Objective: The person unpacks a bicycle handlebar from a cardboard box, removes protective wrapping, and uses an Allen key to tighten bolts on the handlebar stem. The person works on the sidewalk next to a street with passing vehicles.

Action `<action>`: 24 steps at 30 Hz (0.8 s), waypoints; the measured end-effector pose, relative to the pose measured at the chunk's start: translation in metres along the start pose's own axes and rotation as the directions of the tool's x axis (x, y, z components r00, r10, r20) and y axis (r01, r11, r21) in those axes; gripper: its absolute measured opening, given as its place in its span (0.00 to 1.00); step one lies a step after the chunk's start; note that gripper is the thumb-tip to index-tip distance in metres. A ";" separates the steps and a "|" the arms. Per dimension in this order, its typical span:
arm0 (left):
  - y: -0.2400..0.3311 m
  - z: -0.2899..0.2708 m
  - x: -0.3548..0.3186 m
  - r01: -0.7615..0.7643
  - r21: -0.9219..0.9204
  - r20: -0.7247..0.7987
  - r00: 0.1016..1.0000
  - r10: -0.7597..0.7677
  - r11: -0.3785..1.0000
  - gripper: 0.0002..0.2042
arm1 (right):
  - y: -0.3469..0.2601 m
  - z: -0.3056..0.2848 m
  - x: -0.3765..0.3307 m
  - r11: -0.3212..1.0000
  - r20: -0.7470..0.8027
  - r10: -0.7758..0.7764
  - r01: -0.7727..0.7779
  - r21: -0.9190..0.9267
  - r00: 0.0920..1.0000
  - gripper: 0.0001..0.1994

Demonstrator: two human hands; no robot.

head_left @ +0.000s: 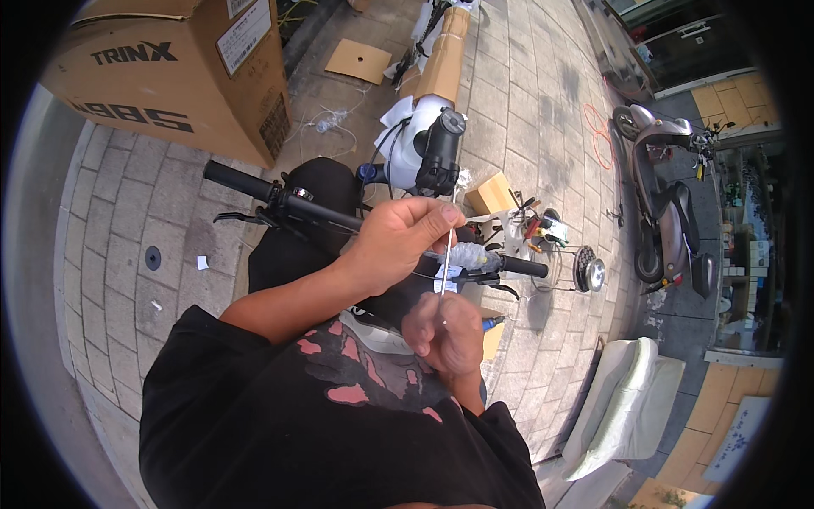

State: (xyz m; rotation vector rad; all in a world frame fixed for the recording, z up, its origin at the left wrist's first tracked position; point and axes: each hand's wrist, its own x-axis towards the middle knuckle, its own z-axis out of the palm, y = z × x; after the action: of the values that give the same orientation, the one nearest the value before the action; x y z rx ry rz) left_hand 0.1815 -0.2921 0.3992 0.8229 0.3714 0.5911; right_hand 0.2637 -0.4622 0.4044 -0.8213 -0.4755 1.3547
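Note:
My left hand, thumb and forefinger pinched together, grips a thin silver metal rod near its upper part. Curled below it, my right hand closes on the rod's lower end. The exact kind of rod cannot be told. Beneath my hands a black bicycle handlebar runs across my lap, its left grip and right grip sticking out to the sides. Clear plastic wrap covers part of the bar's right side. Just beyond my left hand is the black stem.
The bicycle frame, wrapped in cardboard, extends away ahead. A large carton stands at the far left. Tools and a wheel hub with cogs lie right. Farther right are a parked scooter and a pale cushion.

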 end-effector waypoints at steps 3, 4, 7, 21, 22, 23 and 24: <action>0.000 -0.001 0.001 -0.008 -0.011 -0.016 1.000 0.008 1.000 0.15 | -0.002 -0.001 0.003 0.999 0.010 0.039 -0.039 0.000 0.999 0.23; 0.000 -0.001 0.001 -0.010 -0.013 -0.023 1.000 0.009 1.000 0.15 | -0.001 -0.001 0.005 0.999 0.014 0.045 -0.045 -0.013 0.999 0.23; 0.002 -0.004 0.004 0.011 0.004 -0.010 1.000 -0.011 1.000 0.17 | 0.000 0.001 0.007 0.987 0.038 0.097 -0.101 0.127 0.995 0.20; 0.003 -0.008 0.003 0.117 -0.209 0.068 0.992 -0.105 0.971 0.17 | -0.007 0.028 0.010 0.997 0.044 0.076 -0.077 0.026 0.996 0.12; 0.004 -0.007 0.003 0.123 -0.219 0.072 0.991 -0.109 0.968 0.16 | -0.006 0.027 0.012 0.996 0.065 0.059 -0.063 0.059 0.996 0.13; 0.003 -0.007 0.002 0.128 -0.209 0.098 0.989 -0.110 0.970 0.15 | -0.006 0.025 0.013 0.983 0.124 0.068 -0.087 0.159 0.990 0.14; 0.002 -0.008 -0.001 0.133 -0.199 0.124 0.986 -0.110 0.971 0.14 | -0.005 0.021 0.014 0.960 0.183 0.072 -0.118 0.255 0.980 0.14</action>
State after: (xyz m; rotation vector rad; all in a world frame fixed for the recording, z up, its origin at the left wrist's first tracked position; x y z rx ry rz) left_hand 0.1762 -0.2868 0.3958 0.6257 0.2508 0.4582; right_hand 0.2548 -0.4435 0.4197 -0.5137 -0.3811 1.5482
